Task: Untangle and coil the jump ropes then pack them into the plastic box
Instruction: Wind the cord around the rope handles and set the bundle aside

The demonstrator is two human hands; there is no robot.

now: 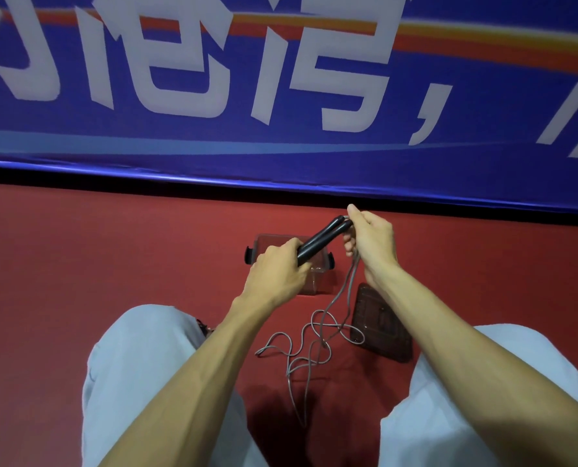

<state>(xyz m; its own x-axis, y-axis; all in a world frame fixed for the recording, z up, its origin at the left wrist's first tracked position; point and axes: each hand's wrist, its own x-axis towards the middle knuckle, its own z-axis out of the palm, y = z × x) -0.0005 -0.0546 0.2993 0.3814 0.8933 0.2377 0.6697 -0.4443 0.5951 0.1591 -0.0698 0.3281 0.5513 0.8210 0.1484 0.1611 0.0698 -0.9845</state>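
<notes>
Two black cylindrical jump-rope handles (317,241) lie side by side, tilted up toward the far right and held above the floor between both hands. The left hand (277,271) grips their near ends, its fingers curled round both together. The right hand (371,241) is at their far ends, where the thin grey rope cord (314,338) comes out. Its fingers are bent and pinch the cord close to the handle tips. From there the cord hangs down and lies in loose crossing loops on the red floor (112,247), between the person's knees in pale grey trousers (139,365).

Just beyond the hands stands a clear rectangular plastic box (317,281) with black side latches, partly hidden by the left hand. Its flat ribbed lid (381,325) lies on the floor to the right, nearer, with one cord loop over its left edge. A blue banner with large white characters (280,96) runs along the far side.
</notes>
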